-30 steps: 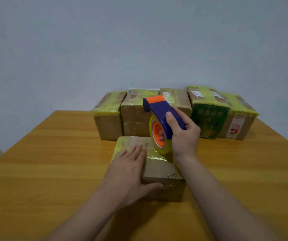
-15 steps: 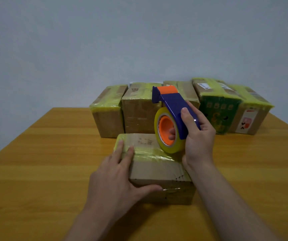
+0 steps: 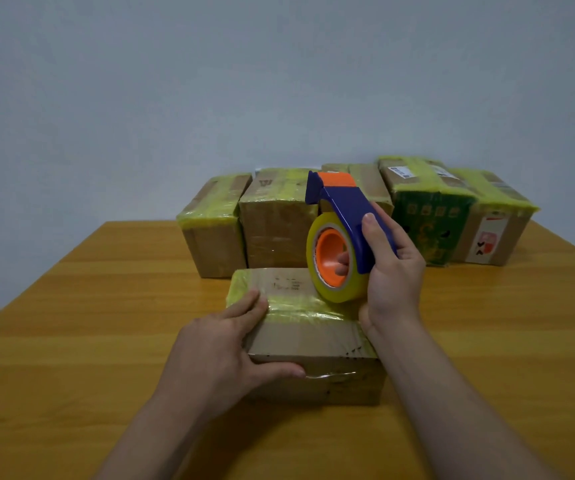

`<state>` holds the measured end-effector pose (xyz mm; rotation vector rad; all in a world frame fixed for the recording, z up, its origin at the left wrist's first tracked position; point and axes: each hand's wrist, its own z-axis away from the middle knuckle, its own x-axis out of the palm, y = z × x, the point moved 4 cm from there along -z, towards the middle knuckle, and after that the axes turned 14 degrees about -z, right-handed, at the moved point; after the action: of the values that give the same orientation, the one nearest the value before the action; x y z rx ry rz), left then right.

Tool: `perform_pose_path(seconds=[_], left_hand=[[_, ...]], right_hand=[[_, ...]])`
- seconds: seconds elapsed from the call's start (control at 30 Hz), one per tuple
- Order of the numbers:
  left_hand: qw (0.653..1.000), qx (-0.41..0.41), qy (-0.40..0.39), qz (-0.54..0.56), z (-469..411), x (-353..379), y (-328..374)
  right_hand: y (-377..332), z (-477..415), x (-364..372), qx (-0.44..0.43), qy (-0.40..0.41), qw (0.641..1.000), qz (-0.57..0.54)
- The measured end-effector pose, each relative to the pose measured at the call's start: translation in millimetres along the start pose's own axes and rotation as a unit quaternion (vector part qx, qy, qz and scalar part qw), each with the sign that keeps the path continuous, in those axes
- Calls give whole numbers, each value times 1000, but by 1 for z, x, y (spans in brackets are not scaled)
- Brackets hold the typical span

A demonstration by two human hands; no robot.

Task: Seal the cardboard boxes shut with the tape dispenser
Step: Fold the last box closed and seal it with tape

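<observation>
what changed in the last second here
The left hand slid left across the top of the near brown cardboard box, its fingers drawing together by the left edge and uncovering more of the top. The right hand carried the blue and orange tape dispenser slightly right. Unchanged: right hand's grip on the dispenser, left thumb on the box front, the row of taped cardboard boxes behind.

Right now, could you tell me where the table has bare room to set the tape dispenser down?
The yellow-brown wooden table is bare left of the left hand and right of the right hand. Crowded: between the near brown cardboard box and the yellow-taped box row.
</observation>
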<state>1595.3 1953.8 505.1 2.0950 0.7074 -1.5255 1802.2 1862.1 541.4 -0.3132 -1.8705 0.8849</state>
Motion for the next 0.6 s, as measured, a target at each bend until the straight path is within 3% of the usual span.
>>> perform_pose_path(seconds=[0.13, 0.27, 0.4, 0.6], left_hand=[[1000, -12, -26, -12, 3, 0, 1], [993, 2, 8, -122, 11, -5, 21], [992, 19, 6, -127, 15, -1, 46], [988, -29, 6, -149, -2, -17, 62]], right_hand=[[-1, 0, -1, 0, 12, 1000, -15], [-1, 0, -4, -8, 38, 999, -26], [-1, -1, -5, 4, 63, 997, -53], [-6, -2, -7, 3, 101, 992, -72]])
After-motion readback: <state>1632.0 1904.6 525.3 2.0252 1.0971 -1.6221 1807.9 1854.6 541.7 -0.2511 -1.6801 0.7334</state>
